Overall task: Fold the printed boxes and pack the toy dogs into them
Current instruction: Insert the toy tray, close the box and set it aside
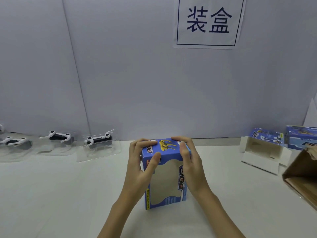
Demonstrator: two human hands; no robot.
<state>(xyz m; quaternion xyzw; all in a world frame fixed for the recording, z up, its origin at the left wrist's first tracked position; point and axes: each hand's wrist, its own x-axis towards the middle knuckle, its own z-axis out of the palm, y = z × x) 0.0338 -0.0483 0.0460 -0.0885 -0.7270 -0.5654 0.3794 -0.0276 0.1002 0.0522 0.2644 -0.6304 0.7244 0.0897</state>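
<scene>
Both hands, left hand (142,158) and right hand (188,158), are gripping the upright blue printed cardboard box (164,176) on the white table (68,194), seemingly closing its top flap; next, likely fetching a black-and-white toy dog (99,140).

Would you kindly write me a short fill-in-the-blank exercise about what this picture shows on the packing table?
1. Both hands, the left hand and the right hand, grip the upright ____ printed box.
2. The toy dogs in clear trays lie to the ____ of that box.
3. On the box's top panel is printed a ____ dog.
4. The open box with a white inside lies to the ____.

Missing words: blue; left; yellow; right
</scene>
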